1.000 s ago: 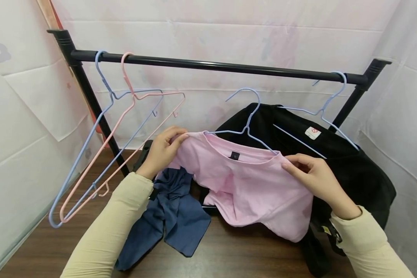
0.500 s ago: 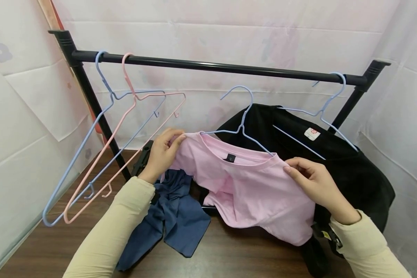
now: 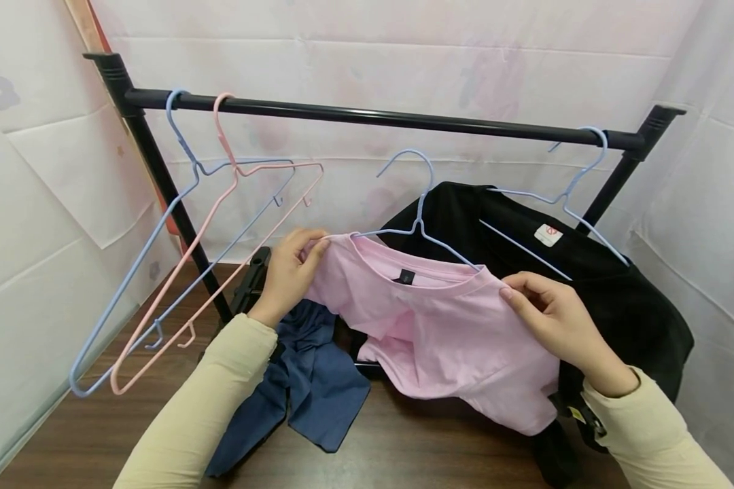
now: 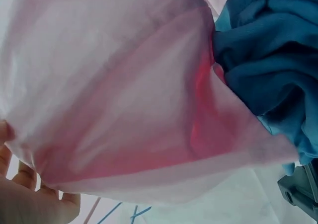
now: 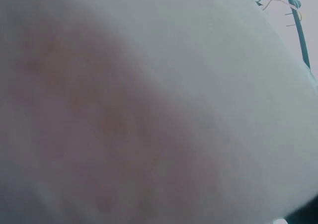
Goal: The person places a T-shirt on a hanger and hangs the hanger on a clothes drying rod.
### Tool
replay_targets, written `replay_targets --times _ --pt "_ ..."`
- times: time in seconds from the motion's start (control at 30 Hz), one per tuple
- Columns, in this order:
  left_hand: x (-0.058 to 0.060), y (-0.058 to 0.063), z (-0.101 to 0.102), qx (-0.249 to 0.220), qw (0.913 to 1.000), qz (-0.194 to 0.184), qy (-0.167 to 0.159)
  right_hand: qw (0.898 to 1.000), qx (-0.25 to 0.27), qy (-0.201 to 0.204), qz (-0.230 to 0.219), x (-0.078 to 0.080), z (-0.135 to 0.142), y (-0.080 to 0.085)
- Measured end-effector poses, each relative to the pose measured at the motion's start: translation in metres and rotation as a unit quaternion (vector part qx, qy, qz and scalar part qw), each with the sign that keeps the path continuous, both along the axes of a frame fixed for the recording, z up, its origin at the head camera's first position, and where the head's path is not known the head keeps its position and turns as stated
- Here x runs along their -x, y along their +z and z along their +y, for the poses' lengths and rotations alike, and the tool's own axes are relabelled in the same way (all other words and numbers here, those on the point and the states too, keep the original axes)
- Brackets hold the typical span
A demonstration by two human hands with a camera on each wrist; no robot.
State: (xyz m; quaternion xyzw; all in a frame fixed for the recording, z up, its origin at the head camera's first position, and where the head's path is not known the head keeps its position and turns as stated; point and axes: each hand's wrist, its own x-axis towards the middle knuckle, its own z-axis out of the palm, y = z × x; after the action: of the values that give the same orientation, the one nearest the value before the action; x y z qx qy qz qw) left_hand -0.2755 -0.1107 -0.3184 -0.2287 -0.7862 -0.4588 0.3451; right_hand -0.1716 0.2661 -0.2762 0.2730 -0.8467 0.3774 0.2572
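Note:
A pink T-shirt [image 3: 446, 333] hangs between both hands, its neckline facing up. Inside the collar sits a light blue wire hanger [image 3: 420, 210]; its hook rises free below the rack bar, and its arm ends are hidden in the cloth. My left hand [image 3: 290, 272] pinches one shoulder of the shirt between thumb and fingers. The other shoulder is pinched by my right hand [image 3: 559, 322]. In the left wrist view, pink cloth [image 4: 124, 105] fills most of the picture beside my left hand [image 4: 37, 196]. Blurred pale cloth [image 5: 164, 114] covers the right wrist view.
A black rack bar [image 3: 367, 117] runs across the back. A blue hanger [image 3: 128, 278] and a pink hanger [image 3: 159, 305] hang at its left. A black garment [image 3: 636, 319] hangs on another blue hanger [image 3: 571, 190] at right. Dark blue cloth [image 3: 324, 394] lies on the wooden table [image 3: 404, 455].
The hook of the hanger in the shirt has shifted left and slightly up. The shirt's collar has moved a little left, while both hands keep their hold. The hangers at left have swung slightly.

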Motion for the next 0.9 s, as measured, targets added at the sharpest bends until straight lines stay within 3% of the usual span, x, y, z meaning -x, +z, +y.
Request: replay_targets --times 0.33,0.63,0.9 --pt "-0.006 -0.006 -0.002 0.042 0.999 0.002 0.012 0.998 -0.008 -0.05 0.044 -0.004 -0.003 0.014" --pt "-0.028 -0.012 -0.007 0.067 0.9966 -0.048 0.006 0.992 0.001 -0.101 0.08 -0.007 -0.002 0.035" --pt "-0.049 -0.032 -0.023 0.106 0.9869 -0.122 -0.005 0.988 0.037 -0.12 0.091 -0.011 0.001 0.051"
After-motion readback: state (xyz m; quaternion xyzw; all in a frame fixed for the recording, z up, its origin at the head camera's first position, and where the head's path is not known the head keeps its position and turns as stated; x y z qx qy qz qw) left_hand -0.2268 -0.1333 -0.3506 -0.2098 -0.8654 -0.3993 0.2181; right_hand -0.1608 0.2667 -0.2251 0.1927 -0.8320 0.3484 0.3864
